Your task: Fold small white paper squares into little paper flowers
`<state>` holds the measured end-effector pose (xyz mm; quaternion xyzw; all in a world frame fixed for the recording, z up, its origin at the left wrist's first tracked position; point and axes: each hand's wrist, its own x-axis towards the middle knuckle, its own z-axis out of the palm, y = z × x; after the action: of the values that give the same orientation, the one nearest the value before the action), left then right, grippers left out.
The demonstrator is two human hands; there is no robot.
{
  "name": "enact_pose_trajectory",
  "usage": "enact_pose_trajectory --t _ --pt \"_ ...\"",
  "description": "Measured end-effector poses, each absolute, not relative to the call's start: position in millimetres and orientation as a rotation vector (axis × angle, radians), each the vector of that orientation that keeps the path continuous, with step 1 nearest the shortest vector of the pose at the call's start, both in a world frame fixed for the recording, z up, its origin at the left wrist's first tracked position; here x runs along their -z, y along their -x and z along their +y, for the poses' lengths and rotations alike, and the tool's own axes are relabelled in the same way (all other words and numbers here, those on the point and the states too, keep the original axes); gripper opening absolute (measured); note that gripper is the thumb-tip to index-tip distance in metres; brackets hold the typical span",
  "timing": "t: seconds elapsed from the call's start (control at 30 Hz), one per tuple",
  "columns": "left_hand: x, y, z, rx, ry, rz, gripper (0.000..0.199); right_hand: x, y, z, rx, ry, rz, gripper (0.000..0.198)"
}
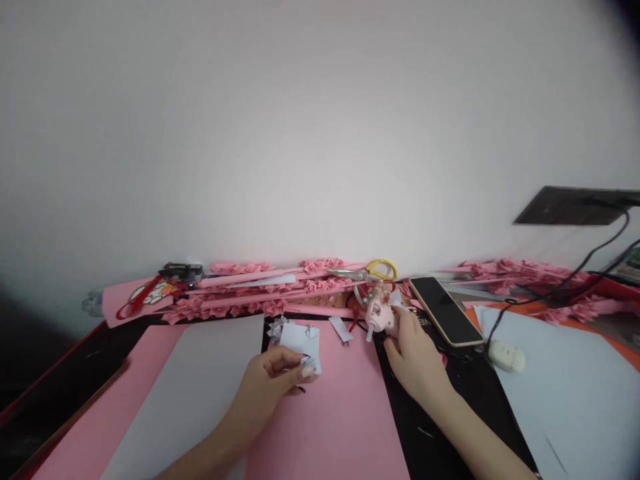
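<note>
My left hand [270, 383] is closed in a pinch on a small folded paper piece [309, 363], pale blue-white. Just behind it a white paper square [295, 337] lies on the pink sheet [325, 420], with more small folded paper pieces [276, 328] at its left edge. To the right, my right hand [415, 357] has its fingers wrapped round a pink glue gun [381, 316] with a pale stick showing at one end. A white paper strip [341, 329] lies between the two hands.
Pink paper-flower stems [240, 291] line the wall, with yellow-handled scissors [367, 273] on top. A phone [447, 311], a white plug-like device [507, 356] and black cables [595, 250] are at the right. White sheets [575, 387] lie on both sides.
</note>
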<state>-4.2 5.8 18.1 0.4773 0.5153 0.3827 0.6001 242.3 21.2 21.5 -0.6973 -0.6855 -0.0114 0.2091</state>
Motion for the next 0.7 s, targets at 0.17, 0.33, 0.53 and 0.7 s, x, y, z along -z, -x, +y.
enact_pose_trajectory --t 0.17,0.33,0.53,0.7 --pt "-17.9 3.4 5.4 -0.889 -1.112 1.195 0.016 -14.3 -246.6 24.7 0.165 2.077 -1.882 0.041" --pt "-14.7 3.0 3.8 -0.892 -1.079 1.138 0.013 -29.1 -239.7 16.7 0.244 1.714 -1.803 0.042" --pt "-14.7 -2.1 -1.2 -0.893 -1.094 1.084 0.009 -28.2 -204.2 -14.6 -0.418 1.106 -2.102 0.031" --pt "-15.2 -5.4 -8.0 -0.884 -1.139 1.001 0.006 -22.8 -185.5 -27.1 -0.628 1.019 -2.103 0.027"
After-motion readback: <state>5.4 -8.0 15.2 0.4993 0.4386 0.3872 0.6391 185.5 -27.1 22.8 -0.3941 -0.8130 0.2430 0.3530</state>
